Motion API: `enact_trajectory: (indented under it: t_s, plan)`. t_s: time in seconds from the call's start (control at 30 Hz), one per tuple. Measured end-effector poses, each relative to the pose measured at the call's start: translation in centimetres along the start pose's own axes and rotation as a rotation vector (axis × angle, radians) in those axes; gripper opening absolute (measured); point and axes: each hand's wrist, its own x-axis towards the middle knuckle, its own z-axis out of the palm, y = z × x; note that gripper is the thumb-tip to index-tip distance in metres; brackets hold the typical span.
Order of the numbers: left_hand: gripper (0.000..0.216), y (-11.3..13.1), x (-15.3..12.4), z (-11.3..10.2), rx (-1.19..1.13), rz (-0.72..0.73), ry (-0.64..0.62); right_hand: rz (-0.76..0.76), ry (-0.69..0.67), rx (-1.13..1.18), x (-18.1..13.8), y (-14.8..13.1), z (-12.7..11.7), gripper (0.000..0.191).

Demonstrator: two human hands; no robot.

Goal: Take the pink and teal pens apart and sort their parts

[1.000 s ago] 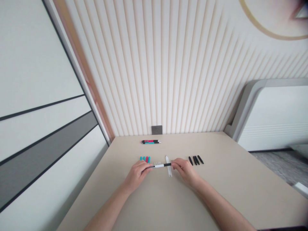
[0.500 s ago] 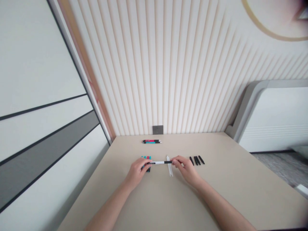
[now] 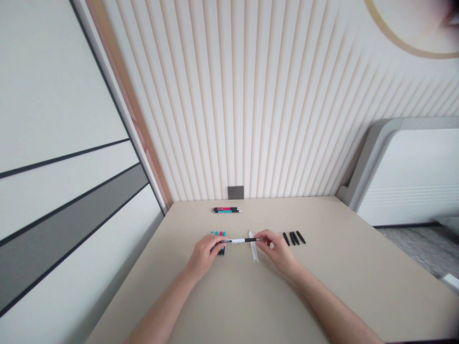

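Observation:
Held level above the table between both hands is a black and white pen (image 3: 237, 241). My left hand (image 3: 204, 253) pinches its black left end. The fingertips of my right hand (image 3: 274, 247) are closed at its right end, near the silver tip. Below and partly behind my left fingers lie several pen barrels (image 3: 222, 235) with teal and red ends. White refills (image 3: 254, 251) lie on the table under the pen, just left of my right hand. Several short black pen parts (image 3: 294, 238) rest to the right of my right hand.
Assembled pens, red, teal and black (image 3: 226, 209), lie together toward the back of the beige table (image 3: 236, 296). Behind it rises a ribbed wall with a dark socket (image 3: 235, 192). A white panelled cabinet (image 3: 136, 224) borders the left; a grey-framed headboard (image 3: 401, 167) stands at right.
The pen has shifted very slightly upward in view, and its silver tip now shows at the right end by my right fingers. Both hands keep nearly the same place.

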Motion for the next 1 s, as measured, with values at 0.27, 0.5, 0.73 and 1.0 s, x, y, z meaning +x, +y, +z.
enact_trajectory:
  t_s: [0.27,0.5,0.73,1.0]
  plan:
    - [0.021,0.2,0.0,-0.1,0.007,-0.045,-0.019,0.028,0.035,0.099,0.1,0.1,0.0,0.033]
    - [0.020,-0.1,0.0,-0.2,-0.015,-0.062,-0.019,-0.036,0.119,0.008,0.4,0.3,-0.9,0.028]
    - [0.020,-0.4,0.0,-0.3,0.003,-0.032,0.037,-0.050,0.189,-0.239,1.2,1.9,-4.5,0.028]
    - [0.020,-0.4,0.1,-0.4,0.010,-0.002,0.038,-0.025,0.082,-0.548,1.2,3.3,-5.4,0.018]
